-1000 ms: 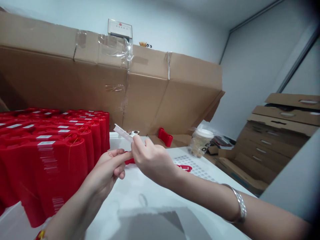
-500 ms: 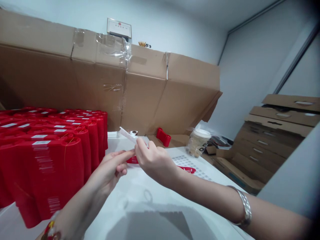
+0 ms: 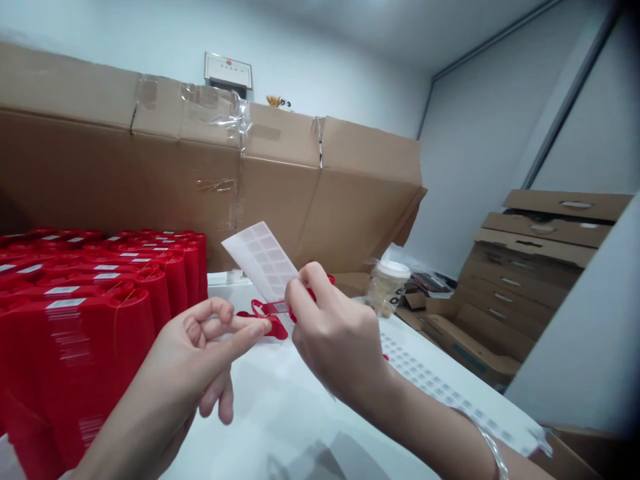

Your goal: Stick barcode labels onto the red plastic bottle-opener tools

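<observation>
Our right hand [image 3: 335,327] pinches a white paper sticker sheet [image 3: 257,260] firmly between thumb and fingers, above the white tabletop [image 3: 280,393]. Our half-open left hand [image 3: 195,353] touches a red plastic clip [image 3: 265,317] with one fingertip, and stacked red plastic baskets [image 3: 75,340] stand along the tabletop's left side.

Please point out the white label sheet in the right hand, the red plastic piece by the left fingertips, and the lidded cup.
White label sheet [image 3: 257,261]: head view, on its exposed upper middle.
Red plastic piece [image 3: 277,327]: head view, on its lower lobe.
Lidded cup [image 3: 384,293]: head view, on its body below the lid.
</observation>
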The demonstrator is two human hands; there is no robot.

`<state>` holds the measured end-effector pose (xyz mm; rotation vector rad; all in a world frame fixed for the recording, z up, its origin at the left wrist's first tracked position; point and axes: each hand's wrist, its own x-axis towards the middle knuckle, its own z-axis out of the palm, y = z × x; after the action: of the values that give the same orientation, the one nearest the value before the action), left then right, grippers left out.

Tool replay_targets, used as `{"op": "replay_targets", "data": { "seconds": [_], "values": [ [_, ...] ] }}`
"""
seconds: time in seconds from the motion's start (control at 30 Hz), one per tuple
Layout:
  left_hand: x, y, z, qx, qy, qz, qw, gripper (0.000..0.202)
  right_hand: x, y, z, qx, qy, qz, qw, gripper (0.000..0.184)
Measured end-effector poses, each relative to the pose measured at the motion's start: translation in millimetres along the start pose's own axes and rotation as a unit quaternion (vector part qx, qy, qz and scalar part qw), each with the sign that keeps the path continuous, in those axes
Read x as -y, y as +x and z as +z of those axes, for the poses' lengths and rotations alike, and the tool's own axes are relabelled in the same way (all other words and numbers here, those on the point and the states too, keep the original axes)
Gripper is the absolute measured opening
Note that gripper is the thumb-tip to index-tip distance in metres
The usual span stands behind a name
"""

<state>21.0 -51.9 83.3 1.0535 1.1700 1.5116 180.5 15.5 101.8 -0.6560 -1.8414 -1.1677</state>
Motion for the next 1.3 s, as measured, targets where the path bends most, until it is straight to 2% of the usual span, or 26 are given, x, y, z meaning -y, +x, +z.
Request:
{"op": "replay_targets", "data": {
  "seconds": [0.13,0.27,0.37,0.5,0.77,1.13,1.3],
  "values": [
    [-0.6,-3.5,0.9,-0.004,0.028,-0.006,1.0,0.053,5.2,2.2,-13.0,-0.018,0.062,-0.009,0.998,0.03],
    [-1.0,-5.3,1.4,0.019,0.032,-0.032,0.999,0.054,7.9,4.3,-17.2,-0.038,0.085,-0.02,0.995,0.028],
    [-1.4,-7.2,1.9,0.047,0.017,-0.061,0.997,0.05,9.1,5.9,-17.2,-0.033,0.095,-0.025,0.995,0.027],
    [-3.0,-9.5,2.2,0.058,0.007,-0.092,0.994,0.041,9.5,6.9,-15.8,-0.032,0.105,-0.034,0.993,0.028],
    [-4.1,-9.7,3.2,0.098,-0.033,-0.095,0.99,0.027,10.1,5.3,-15.5,-0.01,0.097,-0.049,0.994,0.03],
    [-3.1,-9.3,11.0,0.088,-0.135,-0.114,0.98,0.025,9.9,3.9,-14.5,-0.057,0.046,-0.075,0.995,0.025],
    [-1.4,-7.3,15.0,0.063,-0.162,-0.119,0.978,0.025,9.1,5.0,-10.2,-0.076,0.039,-0.08,0.993,0.025]
  ]
}}
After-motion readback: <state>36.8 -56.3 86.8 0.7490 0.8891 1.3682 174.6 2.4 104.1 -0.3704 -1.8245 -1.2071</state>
